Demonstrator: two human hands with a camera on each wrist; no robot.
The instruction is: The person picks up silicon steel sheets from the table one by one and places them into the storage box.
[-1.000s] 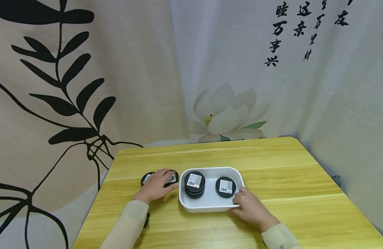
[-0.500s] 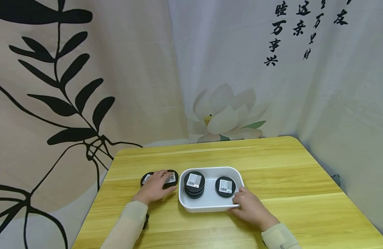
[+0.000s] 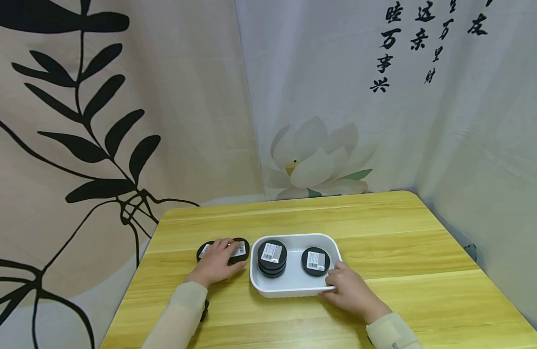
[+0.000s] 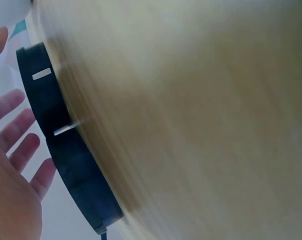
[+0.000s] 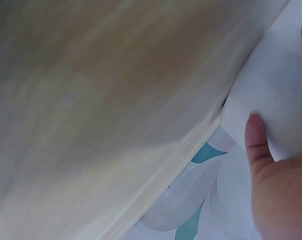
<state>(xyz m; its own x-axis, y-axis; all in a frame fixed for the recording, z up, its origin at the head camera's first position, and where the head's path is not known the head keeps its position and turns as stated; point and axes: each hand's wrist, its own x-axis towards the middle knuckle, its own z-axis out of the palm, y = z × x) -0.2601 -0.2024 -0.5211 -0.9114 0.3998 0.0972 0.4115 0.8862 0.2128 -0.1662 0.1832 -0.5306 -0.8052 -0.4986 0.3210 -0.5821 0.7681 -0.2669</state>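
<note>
The left fingers (image 3: 227,244) partly hid two black discs (image 3: 244,252); print on the barcode labels (image 3: 315,261) was too small to read. The right wrist view cropped the white tray (image 5: 281,75).

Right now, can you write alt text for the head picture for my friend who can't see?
A person's left hand partly covers two black discs on a wooden table, while the right hand grips the near right corner of a white tray. Inside the tray, a stack of black discs stands on the left and another labelled disc lies on the right.

white tray (image 3: 294,264); black disc stack (image 3: 272,264) and lone disc (image 3: 315,261) inside; two discs (image 3: 242,250) beside
</note>
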